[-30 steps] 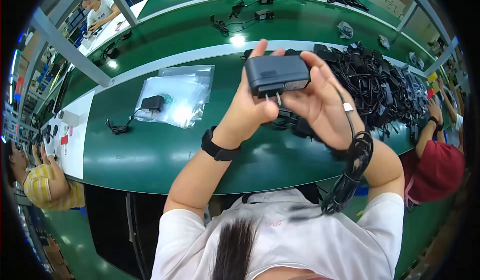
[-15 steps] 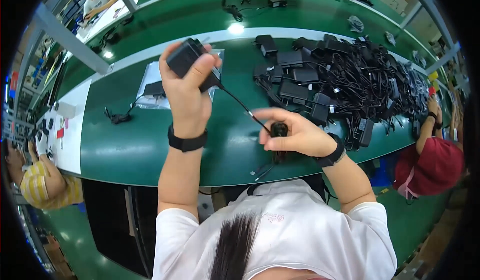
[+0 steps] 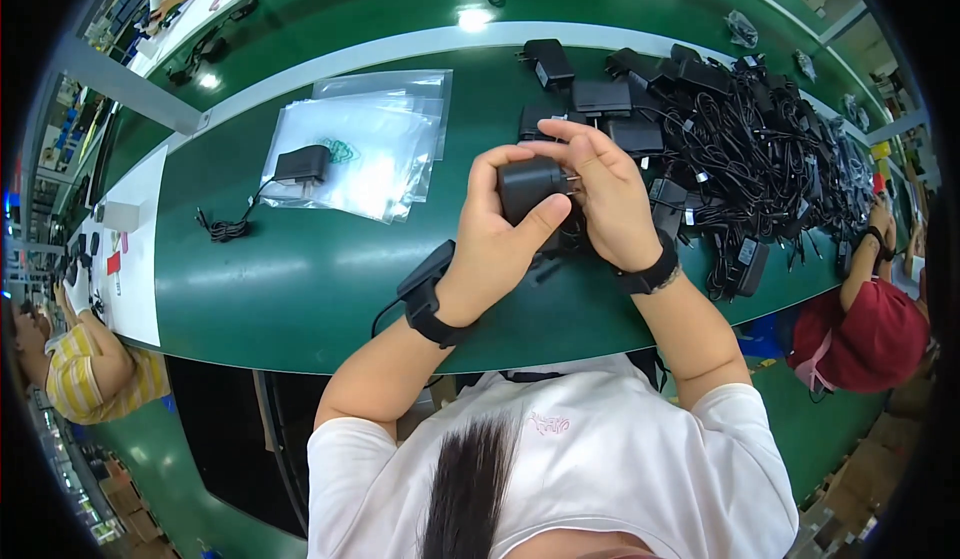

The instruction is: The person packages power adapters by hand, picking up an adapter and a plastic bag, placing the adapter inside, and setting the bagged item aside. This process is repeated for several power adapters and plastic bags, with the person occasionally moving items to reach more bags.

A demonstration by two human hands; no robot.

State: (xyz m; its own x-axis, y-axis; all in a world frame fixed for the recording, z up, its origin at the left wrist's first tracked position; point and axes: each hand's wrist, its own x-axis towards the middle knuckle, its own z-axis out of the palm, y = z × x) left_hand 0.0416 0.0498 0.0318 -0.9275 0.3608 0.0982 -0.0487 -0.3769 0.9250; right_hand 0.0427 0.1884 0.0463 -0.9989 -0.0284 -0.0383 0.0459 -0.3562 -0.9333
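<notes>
Both the left hand (image 3: pixel 497 231) and right hand (image 3: pixel 607 199) grip one black power adapter (image 3: pixel 530 187) at frame centre (one lies bagged upper left), while the tangled adapter pile (image 3: pixel 760 149) at right looks unprocessed.

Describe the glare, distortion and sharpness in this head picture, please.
Head view: lamp glare on the green table and the clear bags; fisheye bends the table edges, dark rim around; both hands, left hand, right hand, and the black adapter look sharp.

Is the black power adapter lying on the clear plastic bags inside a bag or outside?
Outside. The black power adapter rests on top of the clear plastic bags, and its coiled black cord trails onto the green table.
</notes>
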